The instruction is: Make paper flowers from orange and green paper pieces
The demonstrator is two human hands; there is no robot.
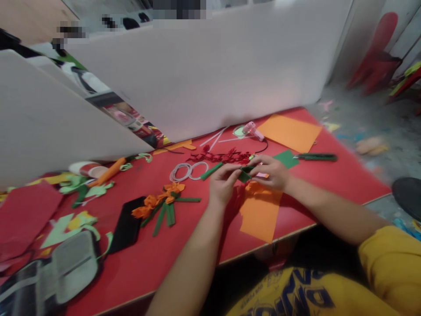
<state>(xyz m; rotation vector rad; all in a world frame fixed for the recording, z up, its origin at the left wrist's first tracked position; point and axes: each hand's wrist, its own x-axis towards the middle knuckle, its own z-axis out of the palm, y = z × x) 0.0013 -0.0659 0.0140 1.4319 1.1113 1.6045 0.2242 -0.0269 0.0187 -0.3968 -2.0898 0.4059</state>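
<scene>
Both hands meet above the red table. Between them is a small folded piece of green paper. My left hand pinches its left side, and my right hand grips it from the right. Just left of my left hand lies a rolled green paper strip. Red paper flowers lie behind the hands. Under and in front of my right hand is a torn orange sheet. Orange paper flowers with green stems rest to the left.
A cutter knife lies right of a green paper piece. Behind are a pink glue gun and an orange sheet. Coiled white cord, a black phone and an open grey case are leftward. White partitions stand behind.
</scene>
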